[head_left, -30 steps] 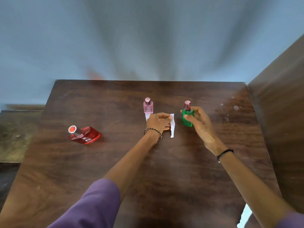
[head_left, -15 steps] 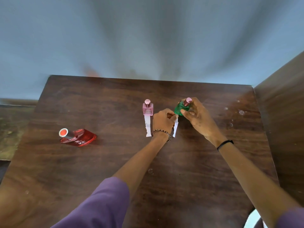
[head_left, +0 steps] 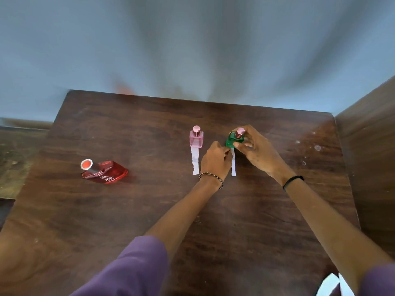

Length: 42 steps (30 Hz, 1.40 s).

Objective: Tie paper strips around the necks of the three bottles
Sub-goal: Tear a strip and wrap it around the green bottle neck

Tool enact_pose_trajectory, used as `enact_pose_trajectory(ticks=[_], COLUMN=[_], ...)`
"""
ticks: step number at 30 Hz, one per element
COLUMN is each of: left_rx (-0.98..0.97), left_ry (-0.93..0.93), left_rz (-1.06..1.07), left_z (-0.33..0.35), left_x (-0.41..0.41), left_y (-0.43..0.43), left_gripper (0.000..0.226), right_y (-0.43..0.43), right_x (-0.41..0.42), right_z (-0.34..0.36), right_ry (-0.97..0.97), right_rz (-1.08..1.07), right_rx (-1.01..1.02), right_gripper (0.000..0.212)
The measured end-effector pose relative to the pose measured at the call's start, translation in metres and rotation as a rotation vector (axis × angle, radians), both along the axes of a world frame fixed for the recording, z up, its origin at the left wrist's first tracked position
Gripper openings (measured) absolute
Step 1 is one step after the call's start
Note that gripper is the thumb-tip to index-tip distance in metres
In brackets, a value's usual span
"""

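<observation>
Bottles (head_left: pixel 104 172) (head_left: pixel 196 139) (head_left: pixel 231 141): 3; paper strips (head_left: pixel 195 160) (head_left: pixel 233 167) on table (head_left: pixel 149 210): 2.

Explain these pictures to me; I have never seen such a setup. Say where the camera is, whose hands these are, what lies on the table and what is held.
No machine here: a person wears a camera on the head, looking down at their own hands. On the wooden table a pink bottle stands with a paper strip lying on its near side; a red bottle sits farther left. The right hand grips the green bottle, tilted. The left hand pinches a second strip beside it. No strip shows round any neck yet.
</observation>
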<state>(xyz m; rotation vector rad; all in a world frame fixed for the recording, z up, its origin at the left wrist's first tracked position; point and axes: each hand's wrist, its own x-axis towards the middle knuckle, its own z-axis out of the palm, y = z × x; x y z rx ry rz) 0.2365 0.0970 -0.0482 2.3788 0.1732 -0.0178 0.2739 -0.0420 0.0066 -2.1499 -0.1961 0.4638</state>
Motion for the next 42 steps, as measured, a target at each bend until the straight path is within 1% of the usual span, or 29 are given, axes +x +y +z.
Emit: enact_pose_trajectory(ticks=[3, 7, 11, 15, 19, 24, 28, 32, 36, 39, 42], left_rx=[0.034, -0.008, -0.043, -0.090, -0.078, -0.099, -0.058, -0.007, 0.001, -0.046, -0.115], left_ry=[-0.025, -0.006, -0.001, 0.003, -0.022, -0.025, -0.009, -0.018, 0.009, 0.019, 0.032], left_rz=[-0.036, -0.028, -0.006, 0.015, -0.006, -0.050, -0.080, -0.075, -0.069, -0.060, -0.077], left_z=[-0.003, -0.001, 0.000, 0.000, -0.003, -0.004, -0.003, -0.002, -0.001, -0.002, -0.002], left_x=[-0.004, -0.003, -0.003, -0.004, -0.008, -0.010, -0.010, -0.011, -0.011, -0.016, -0.025], left_y=[0.004, 0.007, 0.008, 0.009, 0.011, 0.012, 0.012, 0.010, 0.009, 0.011, 0.017], left_gripper=[0.017, 0.018, 0.021, 0.021, 0.020, 0.022, 0.025, 0.023, 0.028, 0.033, 0.040], right_y=[0.000, -0.001, -0.004, -0.004, 0.001, 0.006, 0.008, 0.009, 0.008, 0.008, 0.006], right_x=[0.002, 0.004, 0.000, -0.005, -0.007, -0.005, -0.004, -0.005, -0.012, -0.021, -0.031], right_z=[0.003, 0.005, 0.003, -0.004, -0.008, -0.008, -0.008, -0.009, -0.013, -0.017, -0.018], right_ry=[-0.003, 0.019, 0.024, -0.036, -0.097, -0.090, -0.088, -0.096, -0.077, -0.038, -0.014], right_rz=[0.031, 0.051, 0.020, -0.024, -0.086, -0.097, -0.097, -0.101, -0.120, -0.224, -0.306], right_rx=[-0.048, -0.117, -0.114, -0.112, -0.157, -0.185, -0.207, -0.198, -0.170, -0.103, -0.085], right_gripper=[0.027, 0.037, 0.042, 0.040, 0.034, 0.034, 0.033, 0.034, 0.044, 0.052, 0.054])
